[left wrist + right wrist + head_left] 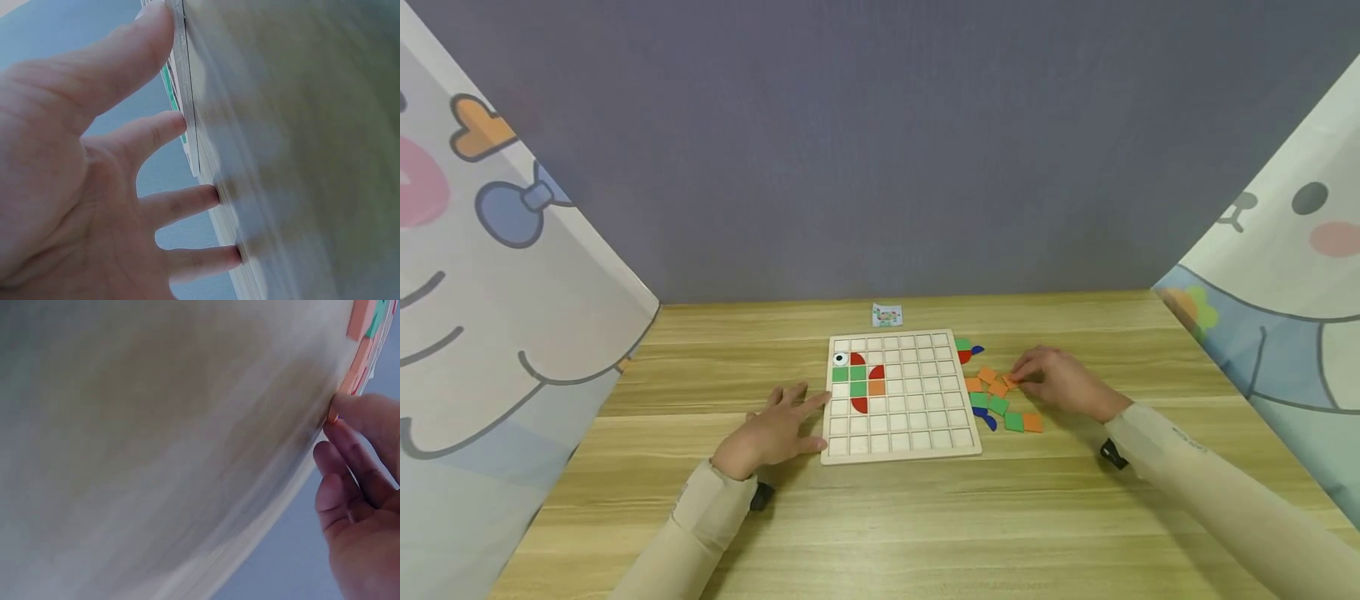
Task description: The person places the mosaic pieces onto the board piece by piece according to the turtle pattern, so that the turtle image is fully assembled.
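Note:
A wooden grid board [917, 421] lies flat on the table. In its left columns sit an eye tile [840, 359], green squares [858, 389], red rounded pieces [859, 405] and an orange square [876, 387]. My left hand [778, 429] is spread at the board's left edge, thumb and index finger touching it; the left wrist view shows this hand [94, 162] with its fingers extended. To the right of the board, my right hand [1060, 382] pinches an orange square tile [1011, 382] between thumb and index finger. The right wrist view shows that tile [332, 411] edge-on at the fingertips.
Loose orange squares [987, 375], green squares [997, 405] and blue rounded pieces [989, 422] lie close along the board's right side. A small picture card [887, 315] lies behind the board. A grey wall panel [910, 167] stands at the table's back edge.

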### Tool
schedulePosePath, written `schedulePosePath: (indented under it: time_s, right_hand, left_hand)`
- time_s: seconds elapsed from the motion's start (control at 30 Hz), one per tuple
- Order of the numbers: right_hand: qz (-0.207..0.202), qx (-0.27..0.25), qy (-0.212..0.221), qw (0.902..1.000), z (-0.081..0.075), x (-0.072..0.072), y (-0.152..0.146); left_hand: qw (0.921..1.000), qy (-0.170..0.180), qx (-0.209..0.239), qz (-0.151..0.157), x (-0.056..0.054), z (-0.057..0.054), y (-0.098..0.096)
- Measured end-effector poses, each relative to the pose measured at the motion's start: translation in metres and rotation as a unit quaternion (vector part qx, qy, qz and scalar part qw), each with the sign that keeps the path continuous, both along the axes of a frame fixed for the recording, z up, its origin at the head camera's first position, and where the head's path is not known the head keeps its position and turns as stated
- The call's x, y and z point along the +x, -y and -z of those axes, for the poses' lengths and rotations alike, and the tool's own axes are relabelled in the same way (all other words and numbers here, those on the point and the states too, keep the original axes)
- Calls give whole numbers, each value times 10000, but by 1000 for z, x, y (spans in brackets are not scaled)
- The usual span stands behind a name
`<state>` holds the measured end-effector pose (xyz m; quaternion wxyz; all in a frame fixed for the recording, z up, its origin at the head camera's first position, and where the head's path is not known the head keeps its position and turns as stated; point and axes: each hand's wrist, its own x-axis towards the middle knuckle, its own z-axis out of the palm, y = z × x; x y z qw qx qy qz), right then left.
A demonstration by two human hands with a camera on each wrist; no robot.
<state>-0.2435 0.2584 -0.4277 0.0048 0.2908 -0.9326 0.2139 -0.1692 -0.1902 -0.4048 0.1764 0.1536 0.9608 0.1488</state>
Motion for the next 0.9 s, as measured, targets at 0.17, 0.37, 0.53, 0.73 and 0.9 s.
schedulePosePath:
  time_s: [0.17, 0.37, 0.53, 0.73, 0.9]
  right_hand:
    - [154, -314, 104, 9993, -3, -6, 2]
    - [-114, -495, 302, 9983, -16, -3, 37]
    - [-830, -885, 271, 9922, -22, 2, 81]
    - [-1486, -611, -20, 9870, -22, -1, 131]
    - [-1770, -344, 357, 9830, -19, 0, 163]
  left_hand:
    - [10000, 18, 10, -27, 1, -1, 0]
    - [10000, -19, -20, -18, 1, 0, -1]
    - [10000, -15, -47, -12, -1, 1, -1]
    - [10000, 13, -72, -35, -1, 0, -2]
    - [9999, 24, -103, -50, -1, -1, -2]
